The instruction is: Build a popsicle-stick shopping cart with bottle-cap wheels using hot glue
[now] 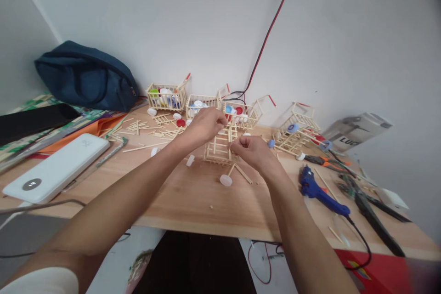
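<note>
Wooden-stick cart frame [222, 145] sits on the tabletop [186, 197] between left hand [207, 124] and right hand [254, 150], fingers curled at it; whether they pinch sticks, I cannot tell. Probably light, stiff, brittle-jointed: best held by its lattice base [219, 161].

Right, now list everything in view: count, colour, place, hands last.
Bag: one, navy, back left
Power bank: one, white, left
Slab: one, black, far left
Sheet: one, orange, left
Carts: four, pale, along wall
Frame: one, pale, by hands
Sticks: many, pale, centre-left
Caps: many, mixed, carts and table
Glue gun: one, blue, right
Pliers: one, orange-black, right
Handled tool: one, black, far right
Box: one, grey-white, back right
Wire: one, red-black, up wall
Flat item: one, red, bottom right
Table: one, light brown, centre
Others: too blurred
Trousers: one pair, dark, bottom centre
Sleeve: one, white, bottom left
Left hand: one, bare, above frame
Right hand: one, bare, beside frame
</note>
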`<action>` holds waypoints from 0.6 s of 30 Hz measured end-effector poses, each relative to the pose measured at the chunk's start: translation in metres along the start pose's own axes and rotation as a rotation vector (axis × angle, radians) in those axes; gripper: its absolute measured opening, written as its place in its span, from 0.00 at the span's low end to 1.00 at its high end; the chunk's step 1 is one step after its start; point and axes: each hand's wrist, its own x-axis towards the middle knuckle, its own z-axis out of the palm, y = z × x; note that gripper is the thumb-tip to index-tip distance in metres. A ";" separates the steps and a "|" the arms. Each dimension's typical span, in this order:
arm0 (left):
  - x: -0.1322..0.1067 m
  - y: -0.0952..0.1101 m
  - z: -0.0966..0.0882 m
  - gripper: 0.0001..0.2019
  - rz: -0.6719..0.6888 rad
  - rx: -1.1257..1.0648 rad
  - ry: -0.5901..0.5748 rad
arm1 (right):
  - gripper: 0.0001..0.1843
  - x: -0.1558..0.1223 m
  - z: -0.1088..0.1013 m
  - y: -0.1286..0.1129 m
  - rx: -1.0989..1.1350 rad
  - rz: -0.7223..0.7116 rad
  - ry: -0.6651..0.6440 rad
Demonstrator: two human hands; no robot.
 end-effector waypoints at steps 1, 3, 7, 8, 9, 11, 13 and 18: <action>0.001 0.000 0.000 0.11 0.007 0.001 -0.013 | 0.15 0.001 0.000 0.001 0.007 -0.001 -0.007; 0.003 0.001 -0.001 0.10 0.029 -0.005 -0.049 | 0.13 0.003 0.000 0.002 0.022 0.006 -0.016; 0.010 0.003 -0.003 0.11 0.026 -0.042 -0.071 | 0.14 0.004 -0.002 0.001 0.026 0.021 -0.002; 0.012 0.003 -0.003 0.11 0.011 -0.050 -0.055 | 0.14 0.004 -0.003 0.000 0.022 0.024 -0.004; 0.013 0.002 -0.003 0.12 -0.005 -0.052 -0.036 | 0.14 0.003 -0.004 -0.002 0.016 0.028 -0.011; 0.016 0.000 -0.003 0.11 -0.020 -0.050 -0.010 | 0.14 0.002 -0.006 -0.006 0.008 0.040 -0.030; 0.017 -0.002 -0.002 0.10 -0.007 -0.040 -0.014 | 0.13 0.002 -0.008 -0.010 0.007 0.053 -0.052; 0.014 -0.006 0.003 0.10 0.037 0.004 -0.056 | 0.13 0.005 -0.010 -0.014 -0.038 0.090 -0.079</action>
